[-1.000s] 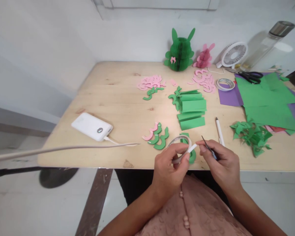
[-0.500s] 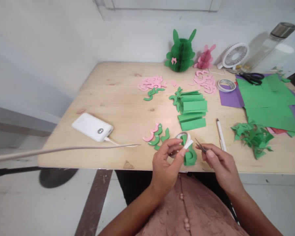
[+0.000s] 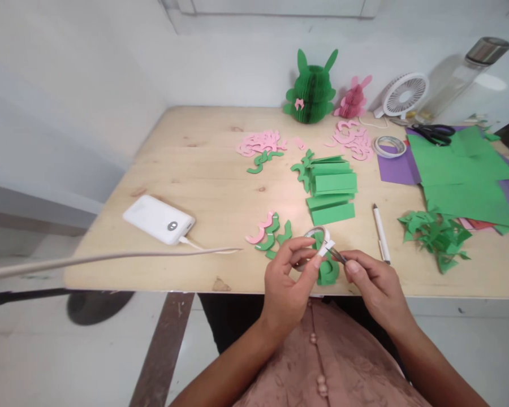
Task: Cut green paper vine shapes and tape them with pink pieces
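My left hand (image 3: 289,282) pinches a roll of white tape (image 3: 321,233), whose loose end sticks out to the right past my thumb. My right hand (image 3: 375,288) grips dark metal tweezers (image 3: 338,256) between thumb and fingers, their tips at the tape's loose end. Beneath the roll lie green paper pieces (image 3: 328,273), one with a curved shape, partly hidden by the tape and my fingers. Left of my left hand are curved green cut-outs (image 3: 272,229) and a pink wavy cut-out (image 3: 257,234) with small white strips on them.
Green strips (image 3: 335,183) are stacked mid-table, with pink cut-outs (image 3: 261,142) behind. A pen (image 3: 380,233), green scraps (image 3: 439,240), scissors (image 3: 432,134) and another tape roll (image 3: 389,147) lie right. Paper rabbits (image 3: 311,93) and a fan (image 3: 405,95) stand behind. A power bank (image 3: 158,219) lies left.
My right hand has moved slightly left, bringing the tweezers' tips from a gap beside the tape to its loose end. My left hand keeps holding the roll in nearly the same place.
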`<action>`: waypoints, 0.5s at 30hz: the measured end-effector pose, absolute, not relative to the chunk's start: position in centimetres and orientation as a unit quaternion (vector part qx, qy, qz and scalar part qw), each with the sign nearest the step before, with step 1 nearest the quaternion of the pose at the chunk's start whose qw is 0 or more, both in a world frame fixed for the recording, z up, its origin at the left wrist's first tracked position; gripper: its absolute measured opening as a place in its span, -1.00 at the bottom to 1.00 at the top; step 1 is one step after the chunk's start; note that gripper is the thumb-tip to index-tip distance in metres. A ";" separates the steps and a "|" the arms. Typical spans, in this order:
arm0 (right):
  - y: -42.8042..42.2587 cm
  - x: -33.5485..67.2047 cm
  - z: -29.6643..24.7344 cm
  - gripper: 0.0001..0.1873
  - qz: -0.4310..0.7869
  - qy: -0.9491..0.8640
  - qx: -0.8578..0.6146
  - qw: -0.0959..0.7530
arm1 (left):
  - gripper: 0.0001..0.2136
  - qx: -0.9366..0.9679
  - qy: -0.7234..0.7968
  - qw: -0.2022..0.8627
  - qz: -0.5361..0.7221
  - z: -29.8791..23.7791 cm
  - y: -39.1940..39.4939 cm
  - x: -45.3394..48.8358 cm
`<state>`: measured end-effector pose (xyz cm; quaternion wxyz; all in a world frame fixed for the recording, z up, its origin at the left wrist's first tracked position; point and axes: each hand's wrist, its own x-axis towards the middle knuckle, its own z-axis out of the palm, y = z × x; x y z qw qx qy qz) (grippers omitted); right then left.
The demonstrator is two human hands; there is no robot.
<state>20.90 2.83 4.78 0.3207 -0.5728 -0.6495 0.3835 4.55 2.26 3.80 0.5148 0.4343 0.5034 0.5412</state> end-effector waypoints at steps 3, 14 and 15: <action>2.8 20.9 4.8 -0.59 0.375 -0.659 -0.568 0.319 | -0.80 0.435 0.504 0.515 0.540 3.8 2.3 4.6; 2.6 20.8 4.6 -0.66 0.371 -0.667 -0.551 0.337 | -0.80 0.432 0.504 0.521 0.537 3.7 2.3 4.6; 2.6 20.8 4.5 -0.67 0.370 -0.667 -0.551 0.338 | -0.80 0.432 0.505 0.521 0.536 3.7 2.3 4.6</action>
